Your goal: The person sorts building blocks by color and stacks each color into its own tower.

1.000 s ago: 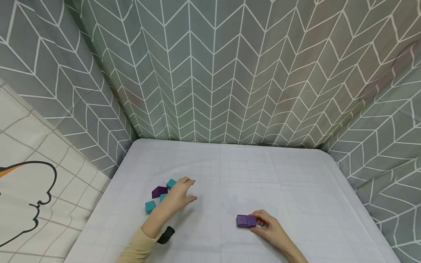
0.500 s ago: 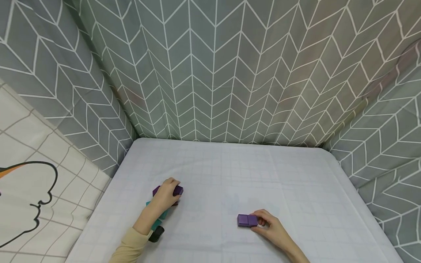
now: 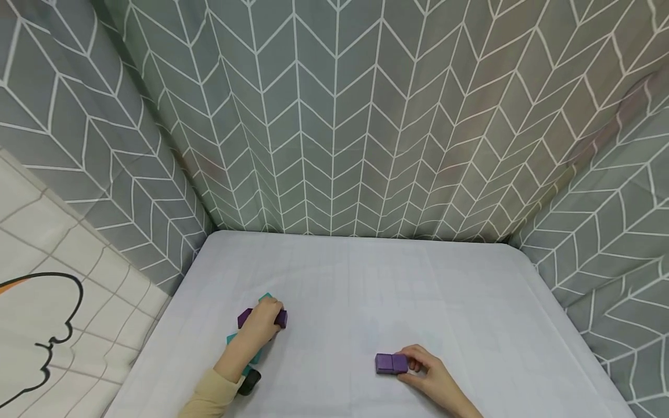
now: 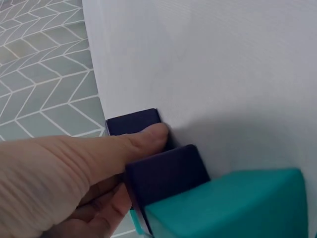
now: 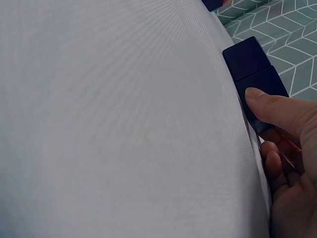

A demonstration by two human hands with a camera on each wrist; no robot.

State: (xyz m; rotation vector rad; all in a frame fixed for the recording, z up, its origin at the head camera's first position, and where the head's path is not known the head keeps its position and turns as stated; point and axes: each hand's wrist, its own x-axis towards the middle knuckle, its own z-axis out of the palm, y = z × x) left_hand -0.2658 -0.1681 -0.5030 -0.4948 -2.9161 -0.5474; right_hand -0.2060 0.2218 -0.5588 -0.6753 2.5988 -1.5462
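Note:
In the head view, my left hand [image 3: 256,328] grips a purple block [image 3: 282,319] at the left of the table. From the left wrist view, the thumb lies along the dark purple block [image 4: 132,122], and the other fingers curl below it. A second purple block [image 4: 168,174] and a teal block [image 4: 242,203] sit close beside that hand. To the right, my right hand [image 3: 428,374] pinches the near end of a pair of purple blocks [image 3: 384,364] standing side by side. In the right wrist view its thumb presses on one of these two purple blocks [image 5: 262,82].
Around the left forearm lie another purple block [image 3: 244,317] and several teal blocks [image 3: 266,296], partly hidden by the arm. A black band [image 3: 250,383] is at the left wrist. The white-covered table [image 3: 334,278] ends at a patterned curtain [image 3: 334,145].
My left hand has drawn back leftward from an open reach and closed on a purple block. My right hand stays at the purple pair. The head view has tilted slightly up.

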